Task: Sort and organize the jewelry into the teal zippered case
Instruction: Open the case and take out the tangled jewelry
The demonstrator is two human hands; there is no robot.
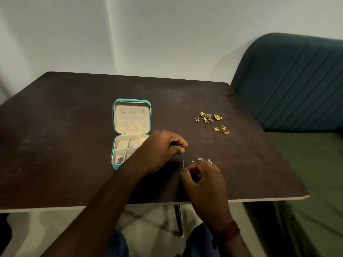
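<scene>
The teal zippered case (113, 127) lies open on the dark table, cream lined, with a silver pendant with a blue stone (121, 159) in its front compartment. To the right of the case, my left hand (161, 151) pinches the top end of a thin silver chain (182, 162). My right hand (204, 179) pinches the chain's lower end, and small silver ornaments (200, 159) show just beyond its fingers. A heap of gold and silver earrings (207, 116) and three gold rings (221, 129) lie farther right.
The dark table (74, 127) has its front edge (259, 199) close to me. A teal upholstered chair (289, 80) stands at the right, beside a green surface (306, 173). A pale wall rises behind.
</scene>
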